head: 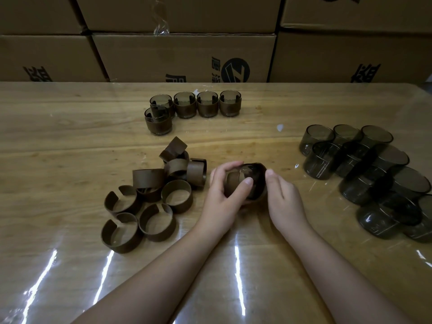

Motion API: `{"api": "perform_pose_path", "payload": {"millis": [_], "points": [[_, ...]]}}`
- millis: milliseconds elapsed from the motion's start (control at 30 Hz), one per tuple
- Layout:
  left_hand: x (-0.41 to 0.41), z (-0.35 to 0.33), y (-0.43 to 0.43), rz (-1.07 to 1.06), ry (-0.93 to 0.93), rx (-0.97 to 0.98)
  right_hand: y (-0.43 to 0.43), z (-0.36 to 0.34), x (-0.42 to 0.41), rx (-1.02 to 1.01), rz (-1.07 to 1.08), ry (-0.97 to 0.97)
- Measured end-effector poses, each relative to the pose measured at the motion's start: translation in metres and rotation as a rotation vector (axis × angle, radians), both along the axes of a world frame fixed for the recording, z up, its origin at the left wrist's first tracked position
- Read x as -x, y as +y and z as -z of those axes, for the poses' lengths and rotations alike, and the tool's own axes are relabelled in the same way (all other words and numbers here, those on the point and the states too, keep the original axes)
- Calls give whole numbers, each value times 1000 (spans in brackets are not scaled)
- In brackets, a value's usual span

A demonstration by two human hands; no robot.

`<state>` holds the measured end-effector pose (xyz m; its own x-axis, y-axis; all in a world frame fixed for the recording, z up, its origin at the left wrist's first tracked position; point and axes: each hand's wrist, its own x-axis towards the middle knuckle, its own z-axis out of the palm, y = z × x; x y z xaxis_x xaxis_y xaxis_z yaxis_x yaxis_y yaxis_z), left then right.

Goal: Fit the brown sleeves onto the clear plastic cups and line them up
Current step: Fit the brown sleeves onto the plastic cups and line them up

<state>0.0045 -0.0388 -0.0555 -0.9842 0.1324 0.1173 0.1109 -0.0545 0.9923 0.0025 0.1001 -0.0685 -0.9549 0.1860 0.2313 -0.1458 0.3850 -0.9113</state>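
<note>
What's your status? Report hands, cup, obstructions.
Left hand and right hand both grip one cup, sleeve going on. Five sleeved cups lined up. Nothing in the way.

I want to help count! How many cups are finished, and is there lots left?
Five sleeved cups stand at the back: four in a row, one in front. The left hand and right hand are fitting a sleeve onto another cup. Plenty is left: a pile of loose sleeves on the left and a bunch of bare cups on the right.
</note>
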Motion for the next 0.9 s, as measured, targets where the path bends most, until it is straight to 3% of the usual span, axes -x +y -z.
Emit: {"api": "perform_pose_path", "payload": {"millis": [167,300,567,900], "points": [[5,-2,-4,101,-147,-285,-1,-8,1,288,-156,-54],[8,-5,-6,195,-273,-457,-1,-9,2,367,-261,-77],[9,-8,-9,276,-382,-595,5,-16,4,447,-315,-199],[10,-9,-8,328,-424,-676,-1,-21,2,898,-412,-267]]}}
